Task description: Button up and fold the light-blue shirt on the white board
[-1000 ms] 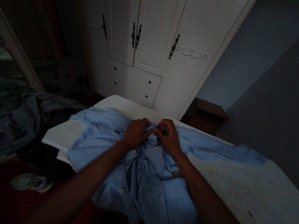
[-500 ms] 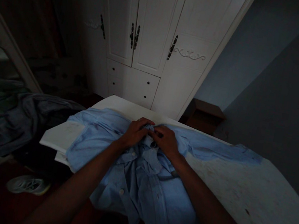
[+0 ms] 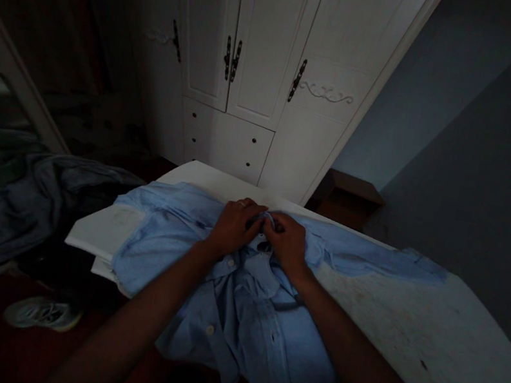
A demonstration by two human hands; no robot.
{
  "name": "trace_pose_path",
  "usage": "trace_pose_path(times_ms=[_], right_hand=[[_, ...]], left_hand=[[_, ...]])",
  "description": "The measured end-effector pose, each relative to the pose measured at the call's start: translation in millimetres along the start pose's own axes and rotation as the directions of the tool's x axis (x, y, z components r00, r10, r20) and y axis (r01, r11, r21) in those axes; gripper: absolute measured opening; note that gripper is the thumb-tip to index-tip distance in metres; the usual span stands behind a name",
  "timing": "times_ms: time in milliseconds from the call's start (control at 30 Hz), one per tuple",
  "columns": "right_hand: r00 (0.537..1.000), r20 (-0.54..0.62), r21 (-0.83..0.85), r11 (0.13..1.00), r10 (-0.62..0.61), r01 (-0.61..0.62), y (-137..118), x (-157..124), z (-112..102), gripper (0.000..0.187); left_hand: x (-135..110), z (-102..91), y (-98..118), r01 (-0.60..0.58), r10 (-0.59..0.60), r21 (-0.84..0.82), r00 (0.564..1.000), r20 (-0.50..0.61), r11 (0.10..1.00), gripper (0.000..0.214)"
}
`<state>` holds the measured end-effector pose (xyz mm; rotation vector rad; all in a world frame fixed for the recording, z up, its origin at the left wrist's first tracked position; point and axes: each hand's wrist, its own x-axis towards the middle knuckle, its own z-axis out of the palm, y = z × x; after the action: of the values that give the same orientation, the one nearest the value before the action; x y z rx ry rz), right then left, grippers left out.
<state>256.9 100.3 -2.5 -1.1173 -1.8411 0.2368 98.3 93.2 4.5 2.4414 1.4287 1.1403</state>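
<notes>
A light blue button-up shirt (image 3: pixel 246 307) lies spread on a white mattress (image 3: pixel 431 339), its hem hanging over the near edge. My left hand (image 3: pixel 235 224) and my right hand (image 3: pixel 289 240) meet at the far middle of the shirt, near the collar. Both hands have their fingers curled and pinching the blue cloth between them. The fingertips are partly hidden in the folds. One sleeve (image 3: pixel 372 257) stretches out to the right.
A white wardrobe (image 3: pixel 275 71) with dark handles and small drawers stands behind the mattress. A brown box (image 3: pixel 347 197) sits on the floor at its right. Dark clothes (image 3: pixel 13 203) are heaped at the left, and a pale shoe (image 3: pixel 42 312) lies on the floor.
My two hands have drawn closer together at the shirt's collar area. The shirt has shifted only slightly.
</notes>
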Motion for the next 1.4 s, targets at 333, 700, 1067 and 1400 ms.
trace_pose_path(times_ms=[333, 700, 1067, 1400], right_hand=[[0.989, -0.050, 0.107, 0.985, 0.139, -0.133, -7, 2, 5, 0.005], [0.999, -0.032, 0.014, 1.000, 0.012, -0.012, -3, 0, 3, 0.020], [0.968, -0.030, 0.238, 0.942, 0.249, -0.235, 1, 1, 11, 0.022], [0.950, 0.069, 0.344, 0.887, 0.305, -0.309, 11, 6, 4, 0.025]], left_hand=[[0, -1.0, 3, -0.007, 0.007, 0.050, 1.000, 0.000, 0.999, 0.031], [2, 2.5, 1, 0.160, -0.190, -0.212, 0.973, -0.130, 0.964, 0.027], [3, 5.9, 3, 0.161, -0.182, -0.166, 0.976, -0.121, 0.973, 0.024], [1, 5.7, 1, 0.120, -0.131, -0.101, 0.986, -0.106, 0.988, 0.021]])
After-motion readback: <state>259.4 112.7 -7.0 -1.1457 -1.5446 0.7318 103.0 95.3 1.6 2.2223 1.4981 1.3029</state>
